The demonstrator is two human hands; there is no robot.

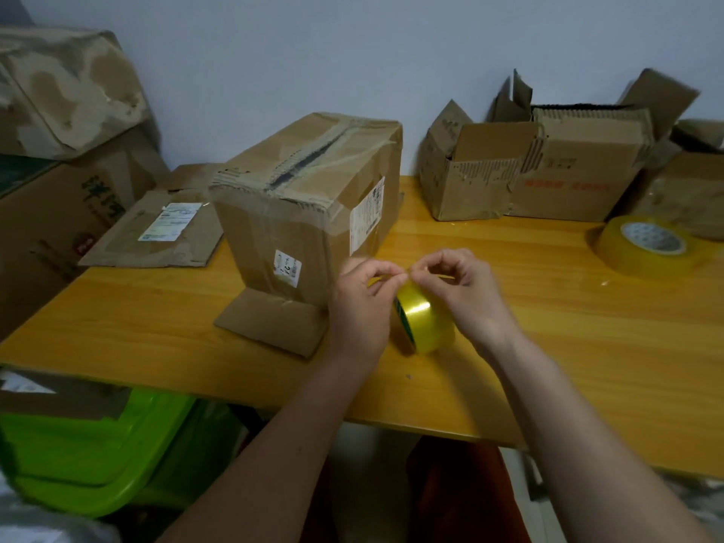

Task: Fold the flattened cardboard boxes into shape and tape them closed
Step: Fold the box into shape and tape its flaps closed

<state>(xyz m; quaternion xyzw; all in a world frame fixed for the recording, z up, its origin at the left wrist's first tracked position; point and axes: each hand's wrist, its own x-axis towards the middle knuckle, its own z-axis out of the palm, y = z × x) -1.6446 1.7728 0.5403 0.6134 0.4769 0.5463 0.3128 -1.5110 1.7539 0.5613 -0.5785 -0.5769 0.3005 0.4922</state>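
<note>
Both hands work the tape roll (425, 317) over the bench (548, 307): left hand (362, 303) steadies it, right hand (462, 286) in a pinching grip at the tape's end. This looks like freeing the tape end. Next, draw out a strip for the folded box (309, 205) just beside.

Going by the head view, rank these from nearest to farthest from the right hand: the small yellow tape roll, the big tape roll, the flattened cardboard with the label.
1. Small shiny yellow tape roll: under the right hand.
2. Big yellowish tape roll: lying flat, far right.
3. Flattened brown cardboard with white label: far left, behind the standing box.
</note>
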